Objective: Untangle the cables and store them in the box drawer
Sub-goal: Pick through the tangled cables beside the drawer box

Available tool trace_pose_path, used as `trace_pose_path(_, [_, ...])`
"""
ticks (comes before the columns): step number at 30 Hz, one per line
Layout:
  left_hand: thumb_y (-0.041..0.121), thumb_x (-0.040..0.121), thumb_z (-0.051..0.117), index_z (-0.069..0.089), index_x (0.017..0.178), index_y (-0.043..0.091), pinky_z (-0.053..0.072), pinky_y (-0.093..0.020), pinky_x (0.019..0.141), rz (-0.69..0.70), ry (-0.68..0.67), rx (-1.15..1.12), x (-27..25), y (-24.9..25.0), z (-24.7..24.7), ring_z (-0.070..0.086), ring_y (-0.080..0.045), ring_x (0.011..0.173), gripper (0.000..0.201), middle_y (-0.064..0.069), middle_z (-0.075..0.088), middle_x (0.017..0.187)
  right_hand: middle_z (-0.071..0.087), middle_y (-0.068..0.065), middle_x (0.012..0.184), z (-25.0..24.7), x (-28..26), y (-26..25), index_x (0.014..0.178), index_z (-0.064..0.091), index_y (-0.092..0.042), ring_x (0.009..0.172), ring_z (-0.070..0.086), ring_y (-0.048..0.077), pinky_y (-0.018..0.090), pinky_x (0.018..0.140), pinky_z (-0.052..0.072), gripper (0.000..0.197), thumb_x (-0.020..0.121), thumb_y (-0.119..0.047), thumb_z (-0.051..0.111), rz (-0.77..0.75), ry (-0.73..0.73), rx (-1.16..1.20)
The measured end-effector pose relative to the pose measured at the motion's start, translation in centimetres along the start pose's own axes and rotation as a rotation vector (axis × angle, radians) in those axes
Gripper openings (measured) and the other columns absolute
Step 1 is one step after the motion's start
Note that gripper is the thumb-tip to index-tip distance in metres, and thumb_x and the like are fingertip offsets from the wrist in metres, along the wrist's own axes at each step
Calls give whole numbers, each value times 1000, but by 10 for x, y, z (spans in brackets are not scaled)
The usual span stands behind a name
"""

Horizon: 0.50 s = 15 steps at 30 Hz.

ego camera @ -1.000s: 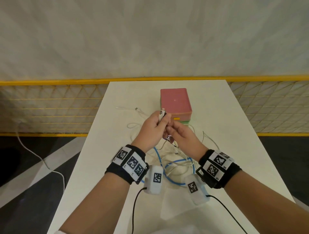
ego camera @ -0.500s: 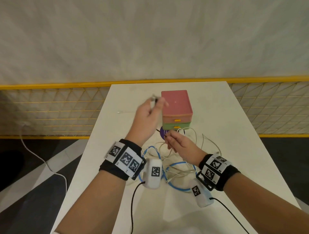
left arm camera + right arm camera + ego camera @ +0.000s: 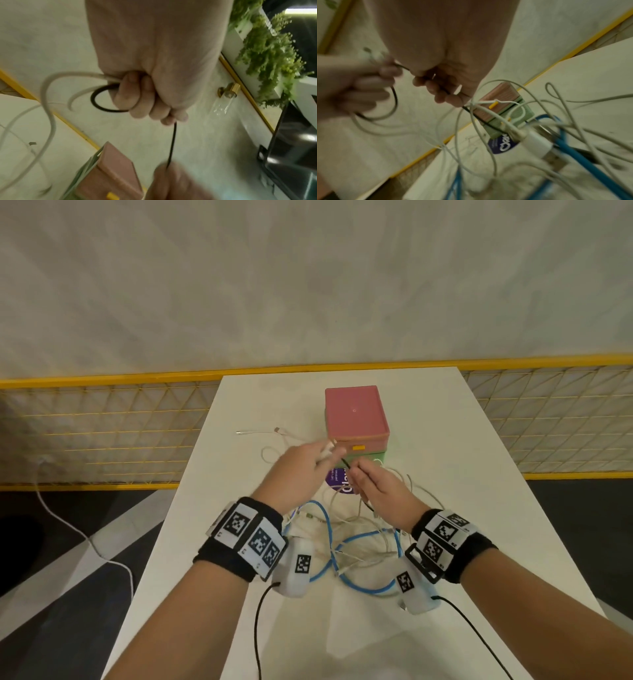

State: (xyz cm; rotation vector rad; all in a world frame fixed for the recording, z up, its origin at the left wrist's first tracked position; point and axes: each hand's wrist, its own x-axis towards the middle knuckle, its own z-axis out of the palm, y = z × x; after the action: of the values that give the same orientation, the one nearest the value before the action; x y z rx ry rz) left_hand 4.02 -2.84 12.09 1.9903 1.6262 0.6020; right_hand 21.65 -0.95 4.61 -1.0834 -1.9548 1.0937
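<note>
The box drawer [image 3: 356,419] has a pink top unit and a green drawer below and stands at the far middle of the white table [image 3: 462,491]. Just in front of it, my left hand [image 3: 327,455] grips a white cable [image 3: 51,115] with its plug end, plus a loop of thin black cable [image 3: 172,142]. My right hand [image 3: 359,475] pinches the same black cable [image 3: 346,463] a short way below. Between my wrists lies a tangle of white cables and a blue cable [image 3: 363,580]. In the right wrist view a white USB plug [image 3: 537,143] hangs close.
A purple round sticker [image 3: 339,482] lies on the table before the box. Two white cable ends [image 3: 260,433] rest left of the box. A yellow mesh fence [image 3: 102,433] runs behind the table. The floor drops away on both sides.
Half a second ago my left hand was raised up and to the left with the cable; it has come back down beside the right hand. The right hand has hardly moved.
</note>
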Motion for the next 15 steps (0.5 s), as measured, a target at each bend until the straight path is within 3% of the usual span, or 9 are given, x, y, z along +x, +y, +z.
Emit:
trace_pose_path(4, [41,99,44,59,105,12,31,-28,50,-51,445,-87,11,-7,-24,46,-11,48,34,-1,57,65,48,-11,74,4,-6,20,84,46,-20,66,50,3,29,65,47,23,102,-25,33,99,-45,-17])
trace_pose_path(6, [36,100,44,56,109,15,34,-31,51,-44,537,-41,12,-15,-26,55,-19,55,26,-1,58,65,47,-13,73,4,-6,19,83,46,-24,66,49,9,31,66,49,23,102,-24,35,105,-36,-15])
trace_pose_path(7, [35,100,44,53,117,22,38,-33,50,-17,501,-27,10,-15,-23,57,-22,55,23,-2,60,65,47,-13,72,4,-5,15,81,46,-24,65,47,11,32,66,48,24,102,-22,35,94,-34,-14])
trace_pose_path(9, [41,100,42,42,131,38,42,-32,50,36,291,83,3,-11,-9,55,-19,51,32,1,57,59,45,-12,70,5,1,4,82,48,-17,63,45,11,32,65,46,23,102,-18,36,59,-30,7])
trace_pose_path(10, [46,99,41,43,128,39,41,-31,49,58,171,166,0,-9,0,54,-17,50,30,3,53,57,45,-12,70,6,3,-1,85,49,-9,63,44,9,29,64,46,22,102,-16,36,33,-20,30])
trace_pose_path(12, [51,97,41,45,98,30,35,-29,49,74,58,232,-1,-9,14,54,-19,57,22,7,47,57,47,-16,68,7,6,-5,91,50,-1,62,45,1,18,64,43,22,102,-14,36,-9,6,57])
trace_pose_path(13, [51,97,43,40,87,27,34,-29,51,68,61,202,0,-9,16,55,-22,61,26,8,45,58,49,-18,67,7,7,-5,91,51,-2,62,46,0,15,65,42,22,102,-14,36,-21,7,59])
trace_pose_path(15, [49,97,45,37,80,25,33,-30,52,89,128,181,5,-13,14,54,-26,61,30,7,42,55,48,-16,69,6,6,-3,86,49,-10,63,46,1,20,66,42,22,102,-15,35,-27,-5,51])
